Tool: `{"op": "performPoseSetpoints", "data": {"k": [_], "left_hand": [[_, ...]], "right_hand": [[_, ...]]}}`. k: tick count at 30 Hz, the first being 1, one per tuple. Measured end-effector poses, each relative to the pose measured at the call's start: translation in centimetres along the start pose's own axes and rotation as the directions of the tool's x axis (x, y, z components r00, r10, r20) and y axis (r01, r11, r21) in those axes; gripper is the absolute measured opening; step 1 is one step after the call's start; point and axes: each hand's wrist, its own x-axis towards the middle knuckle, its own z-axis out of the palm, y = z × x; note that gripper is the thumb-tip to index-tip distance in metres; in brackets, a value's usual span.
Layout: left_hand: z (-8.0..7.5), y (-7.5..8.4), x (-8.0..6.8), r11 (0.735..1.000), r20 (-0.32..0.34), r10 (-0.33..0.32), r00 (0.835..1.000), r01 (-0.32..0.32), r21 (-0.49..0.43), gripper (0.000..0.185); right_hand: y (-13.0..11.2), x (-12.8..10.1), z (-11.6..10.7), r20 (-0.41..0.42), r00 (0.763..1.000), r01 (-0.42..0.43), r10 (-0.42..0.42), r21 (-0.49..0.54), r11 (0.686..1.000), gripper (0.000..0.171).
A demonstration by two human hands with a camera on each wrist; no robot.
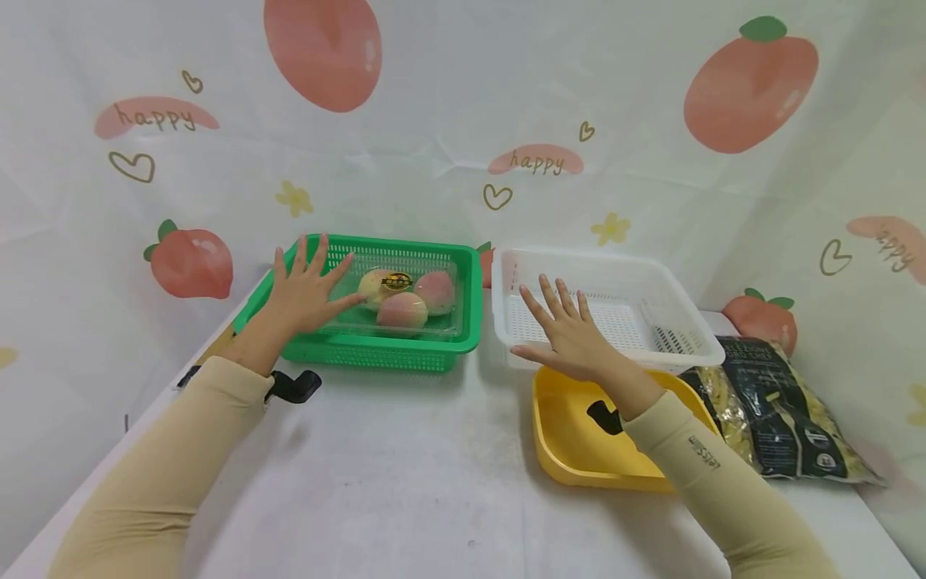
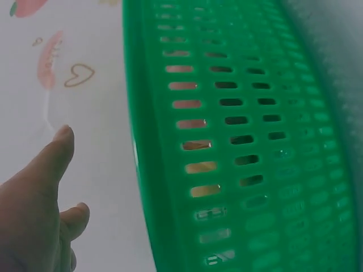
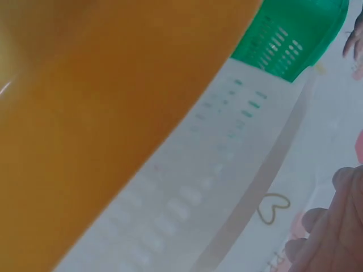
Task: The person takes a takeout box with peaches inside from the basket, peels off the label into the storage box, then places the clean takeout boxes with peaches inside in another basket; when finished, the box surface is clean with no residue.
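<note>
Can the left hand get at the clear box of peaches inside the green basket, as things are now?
Probably yes. The left hand hovers open over the left end of the green basket, fingertips already at the clear box of peaches. The basket is open on top and nothing lies over the box.

Both arms reach forward, left hand (image 1: 304, 289) and right hand (image 1: 575, 338) with fingers spread.

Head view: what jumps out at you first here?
A green basket at the table's back left holds a clear box of peaches, with the left hand spread over its near-left corner. Beside it, the right hand hovers over a white basket, with a yellow tray in front.
</note>
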Motion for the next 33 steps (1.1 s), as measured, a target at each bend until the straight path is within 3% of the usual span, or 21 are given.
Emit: {"op": "performPoseSetpoints", "data": {"k": [8, 13, 19, 22, 25, 27, 30, 33], "left_hand": [[-0.6, -0.5, 2.5, 1.0, 0.07, -0.002, 0.998, 0.004, -0.021, 0.075], [-0.9, -0.6, 3.7, 0.999, 0.122, -0.01, 0.992, 0.015, -0.042, 0.079], [-1.1, -1.1, 5.0, 0.989, 0.177, -0.004, 0.984, 0.03, -0.144, 0.077], [-1.4, -1.6, 5.4, 0.978, 0.2, -0.015, 0.98, 0.057, -0.202, 0.077], [-1.6, -1.9, 5.8, 0.961, 0.225, -0.018, 0.974, 0.079, -0.265, 0.077], [-1.6, -2.0, 5.9, 0.946, 0.248, -0.012, 0.969, 0.091, -0.312, 0.078], [-1.5, -2.3, 6.0, 0.91, 0.293, -0.002, 0.956, 0.123, -0.395, 0.078], [-1.3, -2.5, 5.9, 0.865, 0.328, 0.016, 0.945, 0.151, -0.478, 0.079]], "right_hand": [[-1.7, 2.0, 0.3, 0.05, 0.999, -0.025, 0.019, 0.119, 0.993, 0.084], [-3.2, 3.5, 0.5, 0.028, 0.999, 0.016, -0.023, 0.219, 0.976, 0.082], [-5.7, 5.7, 0.8, 0.02, 0.999, 0.039, -0.048, 0.313, 0.949, 0.083], [-7.0, 6.8, 1.0, 0.043, 0.999, 0.009, -0.029, 0.402, 0.915, 0.078], [-7.9, 7.9, 1.4, 0.067, 0.998, -0.05, 0.019, 0.502, 0.864, 0.074], [-8.1, 8.5, 1.6, 0.091, 0.993, -0.111, 0.072, 0.573, 0.812, 0.073], [-8.3, 9.3, 2.1, 0.137, 0.979, -0.204, 0.151, 0.674, 0.71, 0.073], [-8.3, 10.0, 2.7, 0.178, 0.952, -0.293, 0.249, 0.766, 0.572, 0.072]]}}
